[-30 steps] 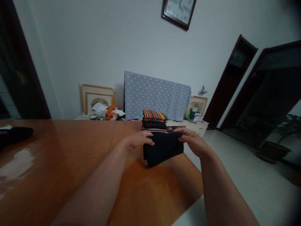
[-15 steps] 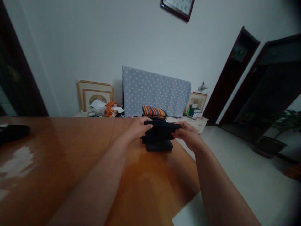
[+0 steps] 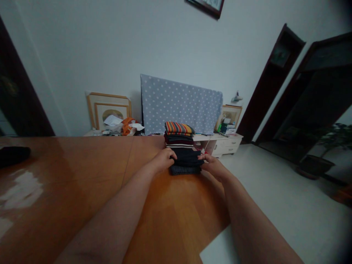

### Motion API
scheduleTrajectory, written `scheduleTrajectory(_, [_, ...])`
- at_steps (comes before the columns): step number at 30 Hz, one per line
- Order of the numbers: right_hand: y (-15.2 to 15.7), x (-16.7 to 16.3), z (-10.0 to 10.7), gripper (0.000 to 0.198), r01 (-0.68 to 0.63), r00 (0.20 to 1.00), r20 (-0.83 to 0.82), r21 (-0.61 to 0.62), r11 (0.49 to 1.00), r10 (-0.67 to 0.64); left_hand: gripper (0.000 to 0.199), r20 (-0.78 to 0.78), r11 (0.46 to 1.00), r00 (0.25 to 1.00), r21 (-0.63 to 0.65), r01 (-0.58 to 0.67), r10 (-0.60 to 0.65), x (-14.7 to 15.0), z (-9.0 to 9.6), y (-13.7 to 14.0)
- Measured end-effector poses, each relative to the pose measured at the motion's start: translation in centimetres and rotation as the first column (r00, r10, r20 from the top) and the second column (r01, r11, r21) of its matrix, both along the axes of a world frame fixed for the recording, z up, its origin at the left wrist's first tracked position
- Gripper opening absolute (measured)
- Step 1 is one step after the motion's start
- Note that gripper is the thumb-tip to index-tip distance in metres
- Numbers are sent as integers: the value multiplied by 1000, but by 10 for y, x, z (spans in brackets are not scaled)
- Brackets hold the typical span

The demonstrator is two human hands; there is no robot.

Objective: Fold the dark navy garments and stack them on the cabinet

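A folded black garment lies on top of another dark folded garment on the wooden table. At its left edge my left hand pinches the cloth between thumb and fingers. My right hand grips the opposite edge, its fingers partly hidden. Just behind stands a taller stack of folded clothes, dark with some pale stripes. Topping that stack is a folded cloth with red, yellow and grey stripes.
A black item lies at the table's far left, near a pale worn patch. White paper sits by the near right edge. Beyond are a white cabinet, a dotted grey cloth and a potted plant.
Both hands have lowered the black garment onto the dark folded one beneath. More of the stack behind now shows.
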State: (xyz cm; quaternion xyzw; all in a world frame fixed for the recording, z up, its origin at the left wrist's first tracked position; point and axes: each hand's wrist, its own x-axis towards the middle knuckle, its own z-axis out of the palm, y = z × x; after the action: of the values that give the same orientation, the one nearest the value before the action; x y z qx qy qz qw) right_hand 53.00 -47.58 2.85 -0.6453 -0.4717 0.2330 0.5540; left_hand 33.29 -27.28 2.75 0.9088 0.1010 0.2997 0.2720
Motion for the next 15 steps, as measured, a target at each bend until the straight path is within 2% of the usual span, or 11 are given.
scheduleTrajectory(5, [5, -2, 8, 22, 8, 998, 57, 32, 999, -10, 29, -16, 999, 1000, 43, 16, -15, -3, 17, -3])
scheduleTrajectory(7, [5, 1, 6, 23, -15, 998, 62, 32, 999, 13, 27, -77, 997, 995, 54, 60, -56, -6, 23, -5])
scheduleTrajectory(10, [1, 11, 0, 25, -18, 999, 33, -27, 999, 19, 20, -189, 994, 976, 7, 111, -108, -11, 30, -4])
scheduleTrajectory(12, [-3, 17, -2, 28, 62, 998, -7, -62, 996, -62, 17, -187, 998, 981, -18, 52, -54, -13, 33, -2])
scheduleTrajectory(15, [-6, 22, -2, 27, 201, 978, -33, -72, 977, -204, 17, -65, 995, 993, -18, -99, 97, -15, 35, -1])
